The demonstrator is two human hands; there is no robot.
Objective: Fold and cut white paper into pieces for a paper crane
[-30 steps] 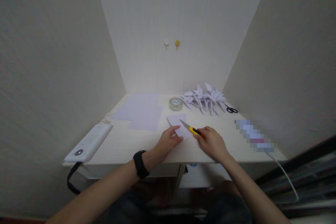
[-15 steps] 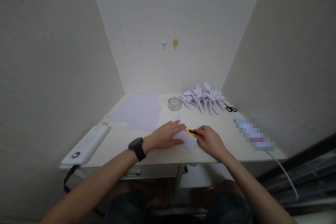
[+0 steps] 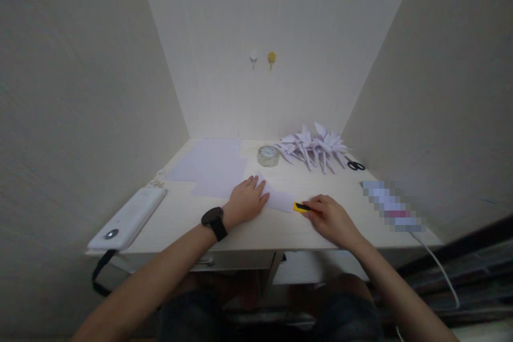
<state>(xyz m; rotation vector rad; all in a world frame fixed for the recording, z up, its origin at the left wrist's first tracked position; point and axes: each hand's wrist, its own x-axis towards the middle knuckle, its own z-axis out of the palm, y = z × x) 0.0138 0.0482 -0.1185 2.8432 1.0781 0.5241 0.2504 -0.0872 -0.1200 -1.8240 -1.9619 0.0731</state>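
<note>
My left hand [image 3: 247, 199] lies with its fingers stretched out over the left part of a small white paper piece [image 3: 279, 200]. A dark watch sits on that wrist. In my right hand [image 3: 329, 219] is a yellow and black utility knife [image 3: 300, 207], gripped between thumb and fingers. The knife's front end is beside the paper's right tip; whether a blade is out cannot be made out. Larger white paper sheets [image 3: 212, 160] lie flat behind my left hand.
A roll of clear tape [image 3: 267, 156] stands behind the paper. Folded paper pieces [image 3: 312, 147] are heaped at the back right, with black-handled scissors [image 3: 356, 165] beside them. A white device [image 3: 128, 219] lies at the left edge, and a blurred-out phone-like object [image 3: 388, 207] with a cable lies right.
The small paper has turned and shifted left under my left hand, which moved slightly left. My right hand with the utility knife has moved right and a little nearer, away from my left hand.
</note>
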